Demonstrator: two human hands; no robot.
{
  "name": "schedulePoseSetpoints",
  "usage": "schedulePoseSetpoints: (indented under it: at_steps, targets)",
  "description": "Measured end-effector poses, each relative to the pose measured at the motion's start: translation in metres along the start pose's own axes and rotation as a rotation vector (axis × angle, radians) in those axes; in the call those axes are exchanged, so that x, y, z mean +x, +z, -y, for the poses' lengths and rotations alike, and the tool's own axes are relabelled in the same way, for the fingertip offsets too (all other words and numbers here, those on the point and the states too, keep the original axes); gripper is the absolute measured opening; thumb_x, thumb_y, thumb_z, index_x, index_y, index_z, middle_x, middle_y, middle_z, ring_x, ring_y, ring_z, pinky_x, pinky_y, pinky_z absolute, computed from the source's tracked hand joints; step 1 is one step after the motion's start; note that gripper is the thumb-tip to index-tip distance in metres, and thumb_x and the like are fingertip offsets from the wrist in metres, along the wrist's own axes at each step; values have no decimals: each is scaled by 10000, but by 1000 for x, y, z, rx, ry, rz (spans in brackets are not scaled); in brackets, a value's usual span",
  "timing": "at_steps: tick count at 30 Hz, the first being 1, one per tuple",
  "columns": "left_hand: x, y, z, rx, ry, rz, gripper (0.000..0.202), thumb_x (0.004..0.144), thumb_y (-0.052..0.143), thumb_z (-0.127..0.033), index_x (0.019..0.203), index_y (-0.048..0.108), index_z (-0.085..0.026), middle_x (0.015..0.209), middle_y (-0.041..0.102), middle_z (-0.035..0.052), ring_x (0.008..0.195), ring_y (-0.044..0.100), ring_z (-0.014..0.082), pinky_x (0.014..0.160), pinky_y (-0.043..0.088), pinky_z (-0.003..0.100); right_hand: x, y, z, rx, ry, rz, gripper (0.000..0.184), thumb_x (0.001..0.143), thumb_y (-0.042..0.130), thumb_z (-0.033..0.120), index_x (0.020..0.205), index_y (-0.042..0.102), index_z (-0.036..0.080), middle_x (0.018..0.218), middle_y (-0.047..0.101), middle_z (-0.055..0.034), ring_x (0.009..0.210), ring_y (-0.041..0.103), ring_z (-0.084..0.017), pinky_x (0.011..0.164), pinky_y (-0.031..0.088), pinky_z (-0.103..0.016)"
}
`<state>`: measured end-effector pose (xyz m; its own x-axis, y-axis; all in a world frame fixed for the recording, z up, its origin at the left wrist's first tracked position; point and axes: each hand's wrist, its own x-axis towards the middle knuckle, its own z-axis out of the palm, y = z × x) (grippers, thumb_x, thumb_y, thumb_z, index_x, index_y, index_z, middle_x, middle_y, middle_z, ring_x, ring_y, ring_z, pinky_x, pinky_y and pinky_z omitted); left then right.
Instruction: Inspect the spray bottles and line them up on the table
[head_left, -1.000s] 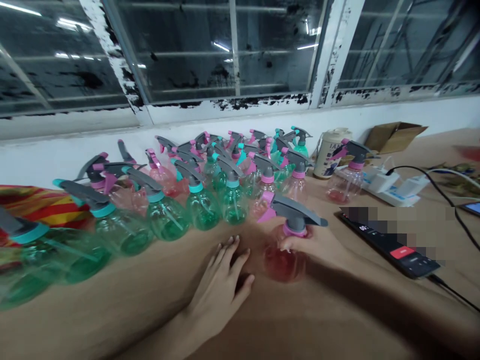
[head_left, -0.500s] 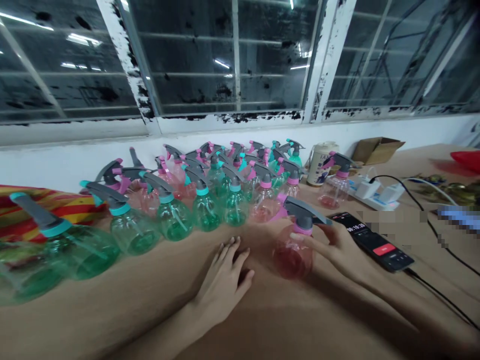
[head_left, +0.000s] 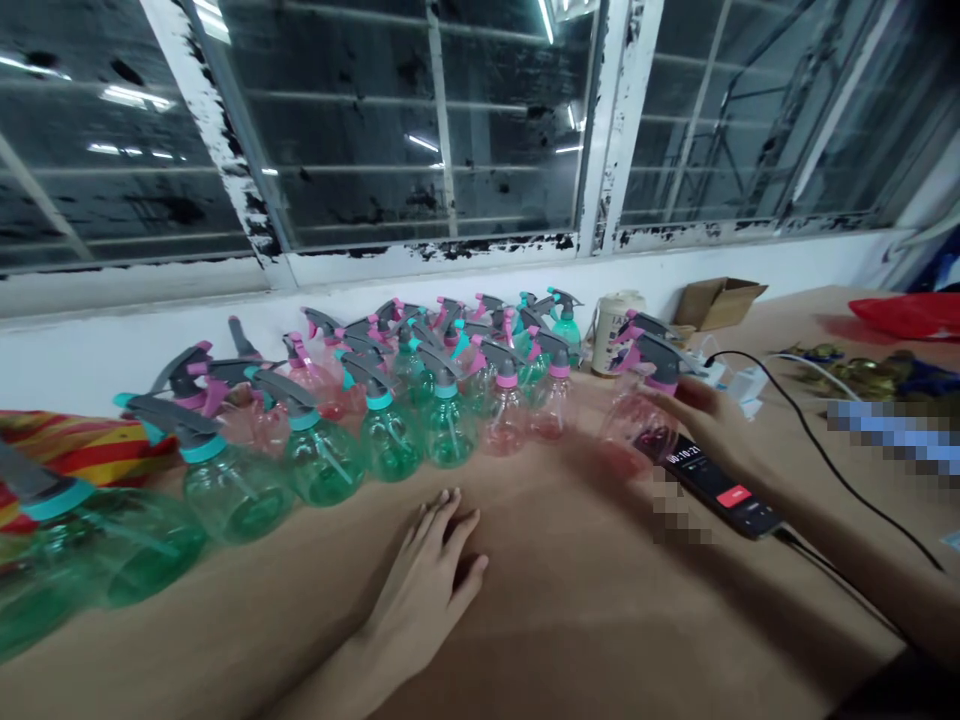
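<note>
My left hand lies flat on the brown table, fingers stretched out and holding nothing. My right hand is closed around a pink spray bottle with a grey trigger head, held just above the table beside a phone. The bottle and hand are blurred by motion. Left of it stand rows of several green and pink spray bottles along the wall.
A phone with a running timer lies on the table, a black cable trailing from it. A white jar, a power strip and a cardboard box sit at the back right. A striped cloth lies at left.
My right hand has carried the pink spray bottle away from the middle of the table to the right and farther back, over the phone. My left hand has stayed flat on the table.
</note>
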<state>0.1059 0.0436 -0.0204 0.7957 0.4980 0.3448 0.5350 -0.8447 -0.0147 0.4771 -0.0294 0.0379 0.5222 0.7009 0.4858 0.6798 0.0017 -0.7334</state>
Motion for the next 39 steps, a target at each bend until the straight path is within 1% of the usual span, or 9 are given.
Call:
schedulePoseSetpoints:
  at_steps: [6, 9, 16, 23, 27, 30, 33, 37, 39]
  targets:
    - [0, -5, 0, -10, -13, 25, 366, 936, 443, -348, 1267, 485, -199, 1392, 423, 106, 1275, 392, 283, 998, 365, 503, 40, 23, -10, -28, -39, -67, 375, 726, 588, 556, 606, 527, 206, 524, 476, 20, 532, 430, -154, 510, 315, -284]
    - [0, -4, 0, -5, -23, 24, 367, 938, 442, -358, 1270, 485, -209, 1394, 423, 99, 1272, 397, 287, 992, 373, 508, 50, 34, -9, -43, -67, -70, 382, 731, 580, 564, 610, 525, 206, 534, 478, 18, 526, 408, -146, 514, 307, -285]
    - [-1, -6, 1, 16, -26, 44, 390, 941, 435, -357, 1302, 457, -209, 1413, 398, 100, 1270, 400, 284, 990, 378, 505, 62, 47, -16, -88, -114, -45, 464, 728, 530, 638, 549, 414, 226, 511, 430, 21, 518, 371, -141, 510, 280, -288]
    - [-4, 1, 5, -8, -29, 2, 392, 935, 441, -355, 1308, 454, -234, 1423, 387, 84, 1269, 400, 282, 991, 376, 491, 62, 51, -20, -107, -144, -36, 492, 733, 499, 675, 571, 453, 213, 525, 459, 15, 523, 389, -140, 509, 293, -276]
    - [-4, 2, 6, -7, -32, -3, 390, 933, 437, -357, 1299, 465, -224, 1421, 390, 92, 1261, 411, 286, 986, 377, 497, 54, 48, -15, -91, -148, -32, 505, 707, 526, 687, 635, 570, 189, 599, 581, -21, 578, 496, -172, 550, 365, -281]
    - [-3, 2, 6, -4, -29, -11, 394, 931, 442, -364, 1301, 463, -231, 1422, 391, 87, 1259, 416, 286, 984, 380, 492, 45, 39, -12, -55, -117, -70, 510, 757, 501, 651, 832, 660, 173, 801, 688, -69, 729, 607, -225, 659, 443, -309]
    - [-3, 3, 8, -7, -22, -27, 393, 932, 441, -374, 1301, 464, -238, 1419, 398, 81, 1258, 417, 284, 988, 377, 484, 38, 24, -18, -29, -62, -142, 518, 807, 463, 612, 976, 666, 167, 932, 707, -101, 823, 645, -254, 719, 478, -345]
    - [-3, 5, 11, -10, -29, -26, 398, 929, 437, -383, 1303, 467, -250, 1415, 405, 74, 1256, 420, 283, 993, 368, 488, 43, 4, -37, -39, 15, -234, 528, 834, 430, 593, 984, 646, 135, 906, 695, -137, 774, 655, -257, 658, 510, -363]
    - [-4, 6, 12, -16, -43, -24, 402, 927, 430, -374, 1310, 460, -258, 1420, 398, 68, 1255, 422, 283, 992, 368, 498, 52, -3, -47, -71, 52, -269, 506, 816, 495, 566, 995, 628, 111, 933, 676, -155, 817, 644, -270, 684, 513, -389]
